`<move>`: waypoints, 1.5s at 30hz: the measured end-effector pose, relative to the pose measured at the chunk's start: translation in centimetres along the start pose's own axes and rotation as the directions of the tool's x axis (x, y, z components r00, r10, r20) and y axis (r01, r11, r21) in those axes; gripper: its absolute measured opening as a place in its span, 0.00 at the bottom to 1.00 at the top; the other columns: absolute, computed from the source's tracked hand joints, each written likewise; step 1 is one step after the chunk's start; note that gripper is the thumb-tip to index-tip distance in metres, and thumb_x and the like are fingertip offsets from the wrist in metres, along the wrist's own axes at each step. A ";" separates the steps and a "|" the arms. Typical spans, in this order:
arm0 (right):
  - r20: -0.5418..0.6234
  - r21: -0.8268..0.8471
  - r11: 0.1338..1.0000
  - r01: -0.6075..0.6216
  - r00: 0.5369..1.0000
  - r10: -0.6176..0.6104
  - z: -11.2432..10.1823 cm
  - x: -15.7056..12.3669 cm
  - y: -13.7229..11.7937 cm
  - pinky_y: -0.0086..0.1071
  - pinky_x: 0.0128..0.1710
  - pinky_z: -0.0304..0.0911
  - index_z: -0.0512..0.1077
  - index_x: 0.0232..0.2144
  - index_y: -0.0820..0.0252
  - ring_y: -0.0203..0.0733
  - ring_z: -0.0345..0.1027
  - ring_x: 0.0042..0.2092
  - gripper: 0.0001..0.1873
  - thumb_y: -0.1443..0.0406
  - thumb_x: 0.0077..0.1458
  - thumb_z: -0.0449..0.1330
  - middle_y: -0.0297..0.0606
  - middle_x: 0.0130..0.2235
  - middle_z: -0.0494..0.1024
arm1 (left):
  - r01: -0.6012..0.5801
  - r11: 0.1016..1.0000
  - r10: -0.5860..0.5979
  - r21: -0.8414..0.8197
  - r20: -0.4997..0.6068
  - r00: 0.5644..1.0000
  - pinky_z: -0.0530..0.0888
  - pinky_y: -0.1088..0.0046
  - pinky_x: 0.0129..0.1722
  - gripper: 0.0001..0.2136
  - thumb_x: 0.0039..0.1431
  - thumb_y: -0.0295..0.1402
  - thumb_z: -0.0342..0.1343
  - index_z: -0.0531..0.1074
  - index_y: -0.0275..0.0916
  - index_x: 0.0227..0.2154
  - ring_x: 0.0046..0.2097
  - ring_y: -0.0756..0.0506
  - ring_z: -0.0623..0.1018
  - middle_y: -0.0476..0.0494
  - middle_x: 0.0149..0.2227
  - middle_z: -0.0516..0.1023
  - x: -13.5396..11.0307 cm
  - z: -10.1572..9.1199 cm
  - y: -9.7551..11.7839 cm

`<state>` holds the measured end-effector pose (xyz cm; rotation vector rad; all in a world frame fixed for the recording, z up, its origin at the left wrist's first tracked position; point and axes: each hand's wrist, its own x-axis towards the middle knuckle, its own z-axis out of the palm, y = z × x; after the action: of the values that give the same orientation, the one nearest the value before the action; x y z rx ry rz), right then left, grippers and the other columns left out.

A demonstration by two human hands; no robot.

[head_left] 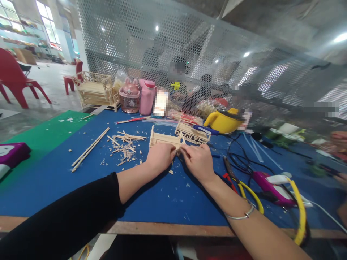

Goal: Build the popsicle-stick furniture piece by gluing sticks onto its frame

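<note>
My left hand (pixel 160 156) and my right hand (pixel 198 160) meet over the blue mat (pixel 162 195), both closed in a pinch on the near edge of a small wooden stick frame (pixel 165 139). A second wooden lattice piece (pixel 193 133) lies just behind it. Cut stick scraps (pixel 125 146) and two long sticks (pixel 89 150) lie to the left of my left hand.
Yellow-handled pliers (pixel 244 186) and a purple glue gun (pixel 273 186) with cables lie to the right. A yellow pot (pixel 223 121), pink bottles (pixel 148 96) and a finished wooden model (pixel 96 90) stand at the back. A perforated screen (pixel 189 54) divides off people behind.
</note>
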<state>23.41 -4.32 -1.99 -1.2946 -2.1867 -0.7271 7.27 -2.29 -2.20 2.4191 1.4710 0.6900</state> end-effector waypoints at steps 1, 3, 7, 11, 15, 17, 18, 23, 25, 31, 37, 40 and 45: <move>-0.004 -0.027 1.000 0.010 1.000 -0.010 -0.1 0.0 0.0 0.35 0.32 0.44 0.76 0.32 0.60 0.37 0.65 0.26 0.16 0.63 0.62 0.49 0.36 0.23 0.76 | 0.005 1.000 -0.005 -0.004 0.003 1.000 0.71 0.70 0.38 0.14 0.61 0.36 0.45 0.77 0.42 0.33 0.39 0.42 0.78 0.40 0.35 0.80 0.0 -0.1 0.0; -0.005 -0.064 0.998 0.026 1.000 -0.026 -0.1 0.0 -0.1 0.35 0.32 0.44 0.76 0.33 0.60 0.37 0.63 0.25 0.16 0.63 0.62 0.49 0.36 0.21 0.75 | 0.009 1.000 -0.009 -0.012 0.009 1.000 0.71 0.70 0.39 0.14 0.61 0.36 0.45 0.77 0.41 0.33 0.39 0.42 0.78 0.40 0.35 0.80 -0.1 -0.2 0.1; 0.008 -0.075 0.996 0.049 0.999 -0.049 -0.2 -0.1 -0.2 0.35 0.33 0.44 0.76 0.37 0.63 0.37 0.63 0.24 0.15 0.66 0.61 0.49 0.36 0.21 0.76 | 0.015 1.000 -0.015 -0.020 0.007 1.000 0.71 0.70 0.39 0.14 0.61 0.35 0.45 0.77 0.41 0.32 0.39 0.42 0.78 0.41 0.35 0.81 -0.2 -0.2 0.2; 0.006 -0.048 0.997 0.057 0.998 -0.056 -0.2 -0.2 -0.1 0.35 0.33 0.45 0.76 0.38 0.64 0.37 0.63 0.24 0.14 0.68 0.59 0.51 0.36 0.21 0.76 | 0.046 0.993 -0.052 -0.107 -0.058 0.997 0.71 0.71 0.40 0.13 0.59 0.35 0.48 0.76 0.42 0.40 0.40 0.43 0.78 0.41 0.37 0.81 -0.2 0.1 0.4; 0.027 -0.017 0.998 0.056 0.998 -0.055 -0.3 -0.2 0.1 0.35 0.34 0.46 0.76 0.38 0.64 0.37 0.64 0.25 0.14 0.69 0.58 0.50 0.36 0.22 0.76 | 0.058 0.966 -0.077 -0.252 -0.067 0.995 0.71 0.72 0.38 0.15 0.59 0.36 0.48 0.75 0.42 0.45 0.39 0.44 0.78 0.42 0.38 0.81 0.1 0.6 0.6; 0.035 -0.004 0.999 0.047 0.998 -0.047 -0.3 -0.2 0.2 0.35 0.35 0.46 0.76 0.39 0.63 0.37 0.64 0.25 0.15 0.69 0.59 0.50 0.36 0.22 0.76 | 0.073 0.949 -0.094 -0.305 -0.054 0.994 0.71 0.72 0.37 0.15 0.58 0.35 0.49 0.76 0.42 0.44 0.37 0.45 0.78 0.42 0.37 0.81 0.3 0.7 0.8; 0.036 0.003 0.999 0.041 0.998 -0.041 -0.3 -0.2 0.2 0.35 0.35 0.47 0.76 0.39 0.63 0.37 0.64 0.25 0.15 0.68 0.59 0.50 0.36 0.22 0.77 | 0.082 0.943 -0.104 -0.322 -0.053 0.993 0.71 0.73 0.37 0.15 0.57 0.34 0.50 0.77 0.42 0.44 0.37 0.45 0.78 0.42 0.36 0.82 0.3 0.7 0.8; 0.047 0.032 0.999 0.020 0.999 -0.021 -0.5 -0.3 0.3 0.35 0.37 0.47 0.76 0.39 0.61 0.36 0.65 0.26 0.14 0.69 0.58 0.51 0.37 0.24 0.78 | 0.080 0.922 -0.110 -0.378 -0.058 0.992 0.70 0.73 0.35 0.13 0.56 0.34 0.51 0.78 0.42 0.40 0.34 0.46 0.78 0.44 0.30 0.81 0.5 0.7 1.1; 0.051 0.036 0.999 0.010 0.999 -0.011 -0.6 -0.4 0.3 0.35 0.37 0.47 0.76 0.39 0.61 0.36 0.66 0.27 0.13 0.70 0.58 0.51 0.37 0.24 0.78 | 0.069 0.918 -0.105 -0.391 -0.070 0.992 0.70 0.73 0.34 0.13 0.57 0.34 0.50 0.79 0.41 0.39 0.32 0.46 0.77 0.45 0.27 0.80 0.5 0.7 1.3; 0.072 0.078 0.996 -0.031 0.997 0.025 -0.9 -0.4 0.3 0.35 0.38 0.47 0.75 0.40 0.60 0.36 0.68 0.28 0.12 0.71 0.56 0.53 0.36 0.26 0.79 | 0.063 0.911 -0.116 -0.407 -0.107 0.987 0.69 0.75 0.32 0.13 0.56 0.31 0.50 0.79 0.39 0.37 0.29 0.47 0.76 0.46 0.25 0.80 0.5 1.0 1.5; 0.050 0.106 0.994 -0.035 0.998 0.030 -1.1 -0.6 0.2 0.34 0.37 0.48 0.75 0.40 0.59 0.36 0.68 0.28 0.12 0.70 0.57 0.53 0.35 0.26 0.79 | 0.034 0.906 -0.089 -0.422 -0.110 0.990 0.68 0.75 0.29 0.13 0.56 0.31 0.50 0.79 0.39 0.37 0.25 0.48 0.75 0.47 0.23 0.79 0.2 1.0 1.5; -0.052 0.153 0.987 -0.046 0.997 0.055 -1.1 -0.6 0.4 0.33 0.36 0.51 0.76 0.37 0.59 0.35 0.69 0.27 0.11 0.68 0.58 0.53 0.35 0.25 0.79 | 0.042 0.904 -0.099 -0.426 -0.114 0.989 0.69 0.75 0.30 0.12 0.57 0.32 0.50 0.78 0.38 0.38 0.27 0.48 0.76 0.46 0.25 0.80 0.2 1.1 1.5; -0.180 0.250 0.956 -0.150 0.963 0.198 -0.6 -0.5 1.1 0.32 0.40 0.57 0.76 0.36 0.58 0.38 0.73 0.35 0.10 0.67 0.57 0.54 0.37 0.35 0.82 | 0.111 0.877 -0.164 -0.467 -0.074 0.984 0.69 0.74 0.29 0.13 0.57 0.34 0.51 0.78 0.35 0.38 0.24 0.48 0.76 0.46 0.23 0.79 0.4 1.4 1.3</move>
<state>24.68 -4.64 -1.64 -1.2154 -1.9012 -0.4906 9.12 -2.51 -2.70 1.9223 1.3160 1.0235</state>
